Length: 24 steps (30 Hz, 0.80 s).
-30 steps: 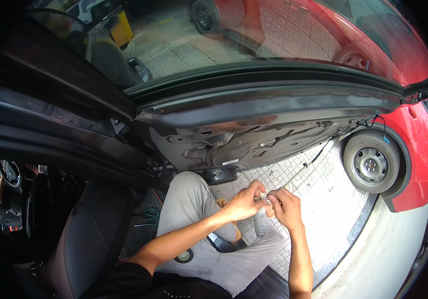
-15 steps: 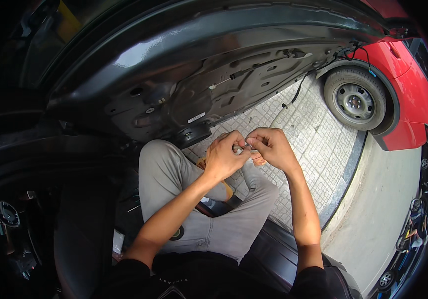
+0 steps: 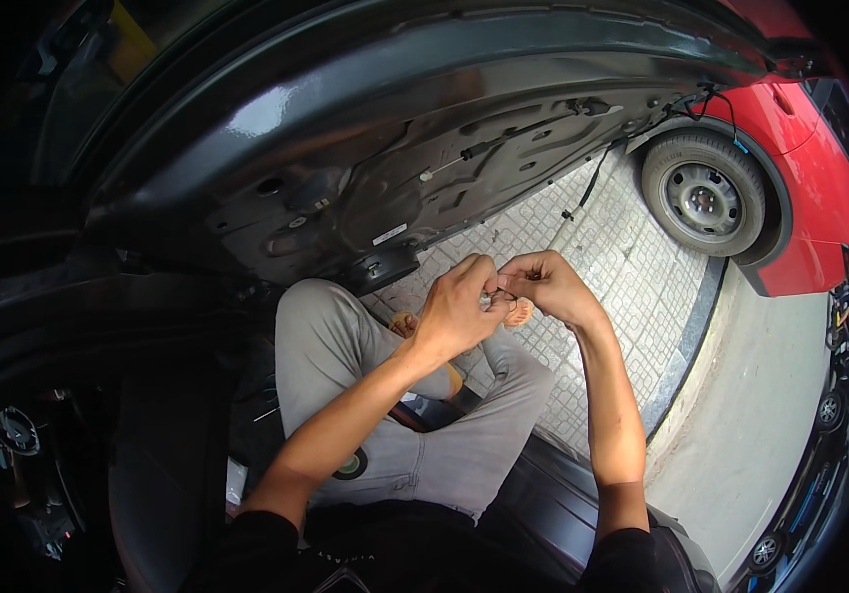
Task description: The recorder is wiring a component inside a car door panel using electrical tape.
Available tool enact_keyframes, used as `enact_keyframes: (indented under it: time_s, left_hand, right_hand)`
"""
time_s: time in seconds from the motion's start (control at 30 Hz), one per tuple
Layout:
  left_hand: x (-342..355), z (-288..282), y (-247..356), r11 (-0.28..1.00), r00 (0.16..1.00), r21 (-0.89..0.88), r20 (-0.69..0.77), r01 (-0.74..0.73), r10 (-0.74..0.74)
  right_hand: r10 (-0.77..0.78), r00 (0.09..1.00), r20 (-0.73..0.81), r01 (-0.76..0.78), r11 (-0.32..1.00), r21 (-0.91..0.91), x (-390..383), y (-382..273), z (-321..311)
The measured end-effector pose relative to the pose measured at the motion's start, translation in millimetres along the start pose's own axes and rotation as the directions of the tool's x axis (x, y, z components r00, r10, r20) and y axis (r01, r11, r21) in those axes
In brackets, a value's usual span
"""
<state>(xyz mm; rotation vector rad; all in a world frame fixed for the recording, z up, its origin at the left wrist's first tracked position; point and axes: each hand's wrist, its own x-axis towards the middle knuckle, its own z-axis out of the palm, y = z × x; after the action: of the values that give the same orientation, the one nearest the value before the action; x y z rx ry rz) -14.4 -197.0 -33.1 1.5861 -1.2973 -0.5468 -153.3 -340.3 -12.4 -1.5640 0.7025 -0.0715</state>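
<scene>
My left hand (image 3: 459, 308) and my right hand (image 3: 550, 289) meet above my lap, fingertips pinched on a thin dark wire (image 3: 506, 296) whose ends are too small to make out. My grey-trousered legs (image 3: 316, 346) are bent beneath my forearms, a foot (image 3: 518, 312) showing just beyond my fingers. In front of me is an open car door with its bare dark inner panel (image 3: 484, 168), a round black speaker-like part (image 3: 375, 267) low on it.
A red car (image 3: 809, 208) with a steel wheel (image 3: 703, 198) stands at right on tiled pavement (image 3: 632, 316), beside a concrete road (image 3: 740, 395) with more vehicles. A black cable (image 3: 587, 193) dangles from the door. A dark seat (image 3: 167, 445) is at my left.
My view has shifted, so the door and red car sit higher in the picture. Both hands stay together at the thin wire, their fingers slightly re-angled, the right wrist more bent.
</scene>
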Motion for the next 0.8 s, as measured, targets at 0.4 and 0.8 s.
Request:
enact_keyframes:
  time_s: [0.4,0.8]
  left_hand:
    - [-2.8,8.2,-15.8,0.905,0.950,0.298,0.019,-0.304,0.313]
    - [0.7,-10.0,-36.2,0.918,0.928,-0.234,0.275,0.320,-0.253]
  right_hand:
    - [0.064,0.992,-0.108,-0.060,0.998,0.034,-8.9,-3.5,6.2]
    - [-0.452,0.827,-0.334,0.167,0.765,-0.621,-42.8,3.4,49.5]
